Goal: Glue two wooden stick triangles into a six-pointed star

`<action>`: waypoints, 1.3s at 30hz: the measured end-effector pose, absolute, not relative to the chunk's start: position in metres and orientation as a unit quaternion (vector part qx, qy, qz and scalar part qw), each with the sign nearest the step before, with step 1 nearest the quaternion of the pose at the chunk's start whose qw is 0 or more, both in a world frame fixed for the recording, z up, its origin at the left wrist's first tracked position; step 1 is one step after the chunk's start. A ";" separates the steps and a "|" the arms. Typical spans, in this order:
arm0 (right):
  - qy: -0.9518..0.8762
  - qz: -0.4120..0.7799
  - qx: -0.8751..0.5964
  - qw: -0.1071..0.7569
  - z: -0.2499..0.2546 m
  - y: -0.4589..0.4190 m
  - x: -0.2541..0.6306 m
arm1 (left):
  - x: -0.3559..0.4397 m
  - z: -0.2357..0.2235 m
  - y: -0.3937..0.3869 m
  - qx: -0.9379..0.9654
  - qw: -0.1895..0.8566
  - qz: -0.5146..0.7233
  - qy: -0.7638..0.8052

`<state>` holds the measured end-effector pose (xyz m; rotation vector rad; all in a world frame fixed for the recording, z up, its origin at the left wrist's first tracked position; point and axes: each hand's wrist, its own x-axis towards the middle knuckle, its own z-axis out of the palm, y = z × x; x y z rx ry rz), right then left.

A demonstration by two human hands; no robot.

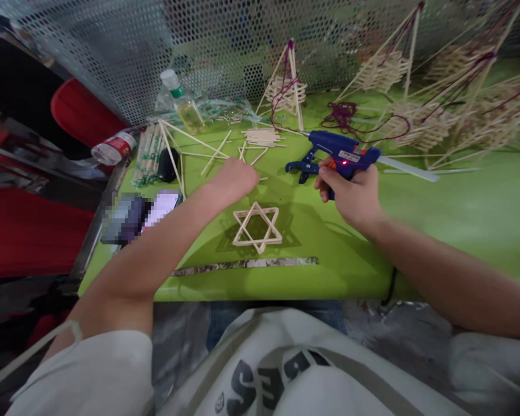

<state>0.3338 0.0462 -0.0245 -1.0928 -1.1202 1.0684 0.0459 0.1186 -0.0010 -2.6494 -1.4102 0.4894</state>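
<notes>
My right hand [357, 193] is wrapped round the grip of a blue hot glue gun [340, 151], its nozzle pointing left and a red light lit on its side. A translucent glue stick [409, 168] juts from the back of the gun. Closed and knuckles up, my left hand [238, 180] is low over the table beside a small triangle of wooden sticks [260, 156]. A stick end shows at its right edge; the fingertips are hidden. Nearer to me lies a layered six-pointed star of wooden sticks [257, 228], touched by neither hand.
A metal strip [251, 263] lies along the front of the green table [355, 266]. Loose sticks [262, 137], a bottle [184, 104], a phone [162, 205] and bundled sticks [147, 153] are at the back and left. Stick frames with purple string [288, 92] stand behind, before a perforated metal panel [225, 40].
</notes>
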 end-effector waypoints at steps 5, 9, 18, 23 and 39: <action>-0.486 0.454 -0.474 0.577 -0.028 0.047 0.333 | 0.045 -0.008 0.116 -0.858 0.032 0.118 -0.499; -0.490 0.456 -0.484 0.564 -0.030 0.046 0.332 | 0.046 -0.019 0.117 -0.853 -0.002 0.049 -0.519; -0.494 0.446 -0.490 0.563 -0.027 0.045 0.335 | -0.021 -0.014 0.130 -0.763 -0.216 -0.324 -0.515; -0.493 0.458 -0.496 0.550 -0.029 0.043 0.333 | -0.007 -0.038 0.131 -0.559 -0.445 -0.487 -0.502; -0.486 0.459 -0.502 0.548 -0.030 0.040 0.329 | 0.019 -0.061 0.135 -0.410 -0.532 -0.543 -0.504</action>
